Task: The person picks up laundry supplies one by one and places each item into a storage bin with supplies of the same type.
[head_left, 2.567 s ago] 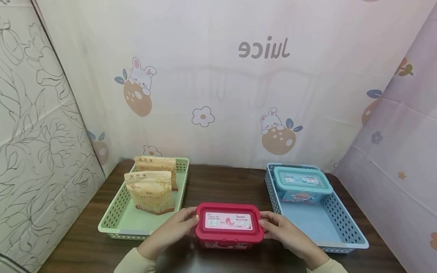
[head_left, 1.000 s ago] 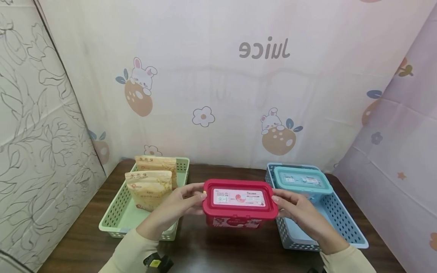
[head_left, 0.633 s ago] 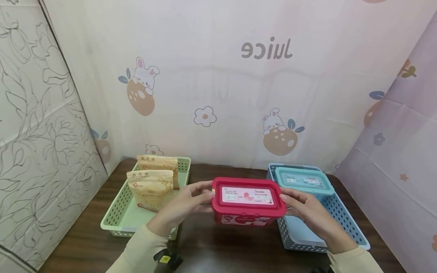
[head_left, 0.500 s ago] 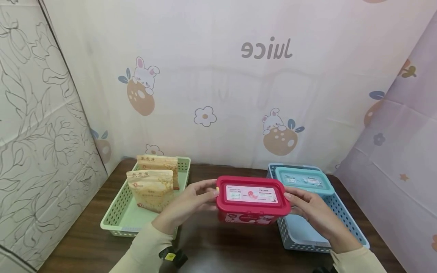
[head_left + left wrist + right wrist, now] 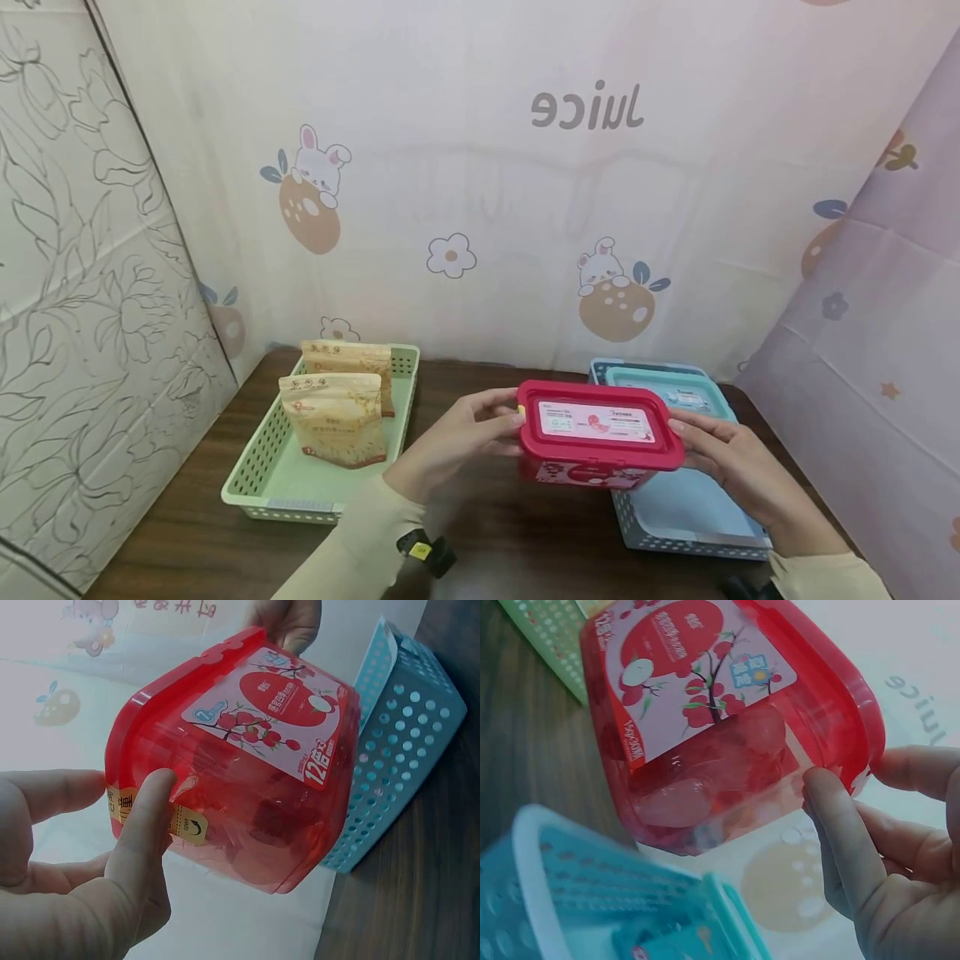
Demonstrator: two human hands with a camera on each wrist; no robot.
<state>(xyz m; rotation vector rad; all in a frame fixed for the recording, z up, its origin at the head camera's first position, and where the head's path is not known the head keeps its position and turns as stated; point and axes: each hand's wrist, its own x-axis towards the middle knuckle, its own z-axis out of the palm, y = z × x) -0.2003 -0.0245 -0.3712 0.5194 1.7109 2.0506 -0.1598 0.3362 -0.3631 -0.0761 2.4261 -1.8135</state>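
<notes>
A red lidded plastic box [image 5: 600,450] with a pink label is held in the air between both hands, its right part overlapping the blue basket [image 5: 697,521] in the head view. My left hand [image 5: 468,437] pinches the box's left end, at a yellow sticker under the lid rim. At the opposite end my right hand [image 5: 731,458] grips the lid's edge between thumb and fingers. The left wrist view shows the see-through red side of the box [image 5: 247,757] with dim shapes inside. A teal lidded box [image 5: 682,390] sits at the back of the blue basket, partly hidden behind the red one.
On the left of the dark wooden table [image 5: 480,533] stands a green basket [image 5: 300,492]. Two yellow pouches stand upright in it, a front pouch [image 5: 337,421] and a rear pouch [image 5: 348,357]. A printed curtain [image 5: 465,183] hangs behind the table.
Both hands have lifted the red box off the table and carried it to the right, toward the blue basket. The baskets, pouches and teal box have stayed put.
</notes>
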